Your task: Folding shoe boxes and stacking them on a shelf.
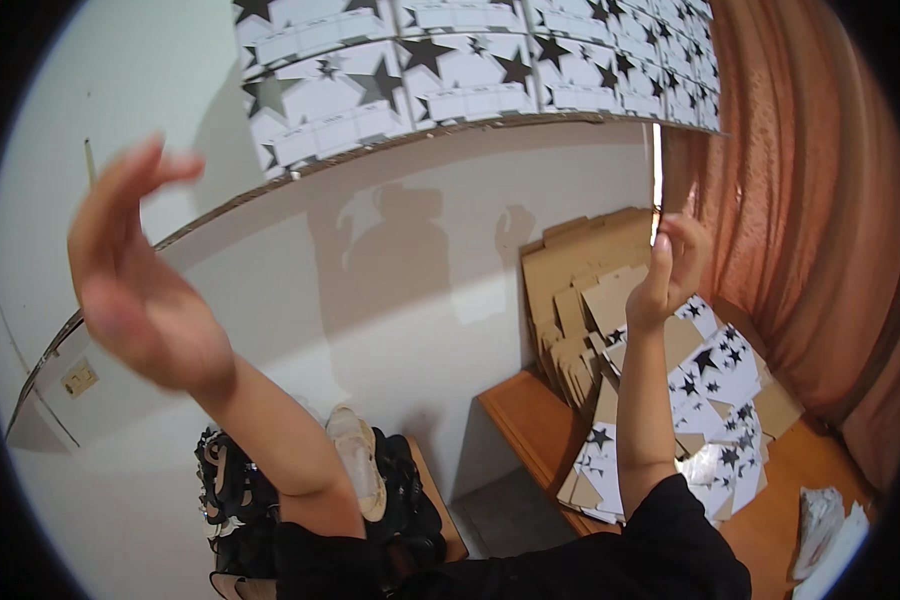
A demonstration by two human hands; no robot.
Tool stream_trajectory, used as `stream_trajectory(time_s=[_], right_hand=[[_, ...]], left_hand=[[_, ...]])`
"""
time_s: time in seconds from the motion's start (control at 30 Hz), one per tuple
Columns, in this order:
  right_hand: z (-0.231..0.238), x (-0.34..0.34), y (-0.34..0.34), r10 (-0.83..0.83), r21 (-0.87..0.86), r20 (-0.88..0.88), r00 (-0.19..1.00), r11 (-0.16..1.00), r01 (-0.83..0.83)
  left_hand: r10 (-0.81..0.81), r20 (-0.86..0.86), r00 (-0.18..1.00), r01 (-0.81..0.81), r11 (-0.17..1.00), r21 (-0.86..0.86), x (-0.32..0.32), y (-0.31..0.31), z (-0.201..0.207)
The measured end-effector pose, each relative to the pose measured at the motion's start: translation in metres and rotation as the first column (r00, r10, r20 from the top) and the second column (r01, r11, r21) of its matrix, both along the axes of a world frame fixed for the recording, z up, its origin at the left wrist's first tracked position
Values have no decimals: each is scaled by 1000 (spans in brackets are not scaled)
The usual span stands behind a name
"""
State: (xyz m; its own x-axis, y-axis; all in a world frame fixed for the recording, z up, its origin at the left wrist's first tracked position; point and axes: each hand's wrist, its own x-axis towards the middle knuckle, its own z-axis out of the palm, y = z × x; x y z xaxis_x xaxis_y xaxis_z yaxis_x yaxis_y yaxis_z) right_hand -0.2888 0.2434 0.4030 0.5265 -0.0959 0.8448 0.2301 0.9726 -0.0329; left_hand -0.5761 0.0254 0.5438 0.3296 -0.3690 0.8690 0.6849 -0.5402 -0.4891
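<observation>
The left grip [145, 305] spreads wide at frame left; the right grip [669, 275], right of centre, curls narrowly parted below star-printed boxes [470, 80].

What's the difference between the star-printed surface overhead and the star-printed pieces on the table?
The star-printed surface repeats its design in orderly rows, whereas the star-printed pieces overlap at varied angles.
The right forearm partly covers the star-printed pieces; no arm crosses the star-printed surface.
Both show dark stars on white, with brown cardboard visible at edges.
</observation>
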Motion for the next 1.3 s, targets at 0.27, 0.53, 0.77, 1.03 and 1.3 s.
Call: stream_trajectory(time_s=[0.27, 0.53, 0.77, 1.03, 1.3], right_hand=[[-146, 100, -17, -167, -580, 194, 967, 775, 250], [-275, 186, -47, -127, -919, 252, 959, 280, 278], [-359, 203, -36, -153, -787, 616, 772, -149, 599], [-373, 193, -27, -57, -851, 511, 857, -171, 496], [-341, 176, -41, -227, -803, 578, 783, 7, 595]], left_hand=[[-260, 533, 805, 425, 880, -212, 92, 72, -218], [57, 473, 879, 476, -72, -877, 198, 171, -404], [-94, 150, 984, 139, -117, -983, 285, 205, -470], [-262, -45, 964, -64, -67, -996, 319, 235, -486], [-319, -196, 927, -218, -36, -975, 337, 262, -469]])
